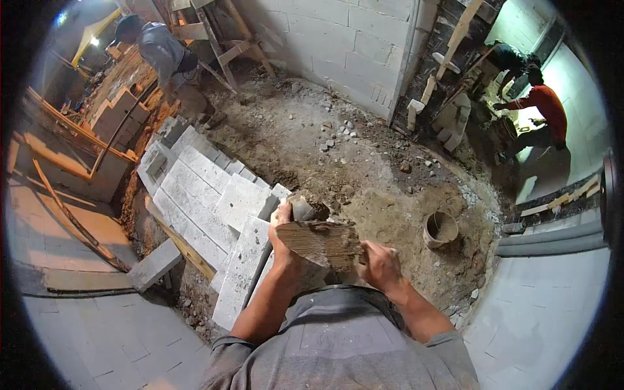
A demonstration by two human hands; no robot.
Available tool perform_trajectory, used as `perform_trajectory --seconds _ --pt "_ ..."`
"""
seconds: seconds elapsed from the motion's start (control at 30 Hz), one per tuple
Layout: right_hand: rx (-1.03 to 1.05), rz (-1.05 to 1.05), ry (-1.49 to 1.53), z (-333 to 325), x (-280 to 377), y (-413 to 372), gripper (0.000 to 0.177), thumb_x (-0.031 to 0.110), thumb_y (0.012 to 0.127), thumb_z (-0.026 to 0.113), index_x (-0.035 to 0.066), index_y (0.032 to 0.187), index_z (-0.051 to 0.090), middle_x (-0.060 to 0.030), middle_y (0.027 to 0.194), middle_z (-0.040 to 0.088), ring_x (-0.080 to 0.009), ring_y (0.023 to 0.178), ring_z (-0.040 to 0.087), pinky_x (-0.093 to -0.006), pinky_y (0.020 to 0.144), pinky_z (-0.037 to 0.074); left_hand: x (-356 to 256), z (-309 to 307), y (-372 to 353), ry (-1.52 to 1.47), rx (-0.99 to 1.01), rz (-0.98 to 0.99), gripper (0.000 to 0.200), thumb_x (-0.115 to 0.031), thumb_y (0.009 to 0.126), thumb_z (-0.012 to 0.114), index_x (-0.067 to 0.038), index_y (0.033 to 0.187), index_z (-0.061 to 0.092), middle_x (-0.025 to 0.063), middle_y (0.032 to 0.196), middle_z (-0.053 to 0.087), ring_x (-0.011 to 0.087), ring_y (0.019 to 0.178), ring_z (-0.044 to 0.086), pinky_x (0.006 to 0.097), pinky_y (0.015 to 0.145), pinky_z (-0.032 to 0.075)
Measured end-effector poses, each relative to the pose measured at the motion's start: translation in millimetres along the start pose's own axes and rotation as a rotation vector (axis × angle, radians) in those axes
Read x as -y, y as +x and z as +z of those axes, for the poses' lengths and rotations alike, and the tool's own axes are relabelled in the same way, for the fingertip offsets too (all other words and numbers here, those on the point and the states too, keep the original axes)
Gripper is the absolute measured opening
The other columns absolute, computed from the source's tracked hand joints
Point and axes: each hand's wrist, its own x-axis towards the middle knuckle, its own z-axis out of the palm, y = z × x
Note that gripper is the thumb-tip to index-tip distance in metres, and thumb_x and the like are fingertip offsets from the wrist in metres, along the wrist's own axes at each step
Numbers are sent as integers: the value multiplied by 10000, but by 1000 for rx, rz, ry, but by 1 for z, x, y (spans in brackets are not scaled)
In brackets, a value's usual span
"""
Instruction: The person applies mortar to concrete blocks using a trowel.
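In front of my chest is a flat piece (318, 244) with a brown, ridged, mortar-like face and a ragged edge. My left hand (281, 231) is closed on its left end. At its right edge my right hand (380, 263) has its fingers bent and pressed together; what they grip there is hidden. Just beyond the piece, close to my left fingertips, is a rounded grey thing (305, 208) with brown material in it. Stacked pale blocks (195, 179) lie to the left of my left forearm.
A bucket (440, 229) stands on the dirt floor at right. Rubble (341, 133) lies ahead, before a block wall (344, 45). One person (159, 52) is at the upper left, another in red (549, 107) at the right. Grey pipes (552, 244) run along the right side.
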Motion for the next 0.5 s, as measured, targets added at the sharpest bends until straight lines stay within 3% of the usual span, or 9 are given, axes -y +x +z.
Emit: perform_trajectory --seconds 0.13,0.2,0.37,0.47,0.5 --pt "94 17 35 7 2 11 343 206 756 672 7 1029 615 -176 838 624 -357 763 639 -400 640 521 18 -23 8 -243 229 -75 321 -333 932 521 -40 1040 595 110 914 648 268 793 643 407 713 526" --pt "112 15 36 5 4 14 336 204 771 650 8 1042 610 -181 834 619 -366 758 634 -411 637 517 20 -15 -5 -306 142 -56 316 -323 920 553 -35 1048 581 111 945 631 270 805 633 430 725 525" --pt "154 -18 -59 9 -22 11 311 183 789 614 17 1051 593 -188 829 604 -386 756 621 -437 631 502 29 -14 -14 -228 109 54 188 -208 949 525 -23 977 547 94 919 610 214 790 631 355 680 544" --pt "101 61 -137 -7 -23 13 298 190 791 617 18 1032 584 -189 835 602 -388 745 611 -428 630 498 38 -16 -1 -209 63 50 185 -233 946 534 -59 1002 561 56 889 613 201 766 628 380 664 544" --pt "77 76 -106 -12 -29 9 287 195 801 611 17 1024 575 -186 851 604 -389 738 605 -417 618 492 35 -5 -7 -115 -63 50 182 -231 950 527 -61 1007 559 53 887 620 185 750 626 367 659 543"
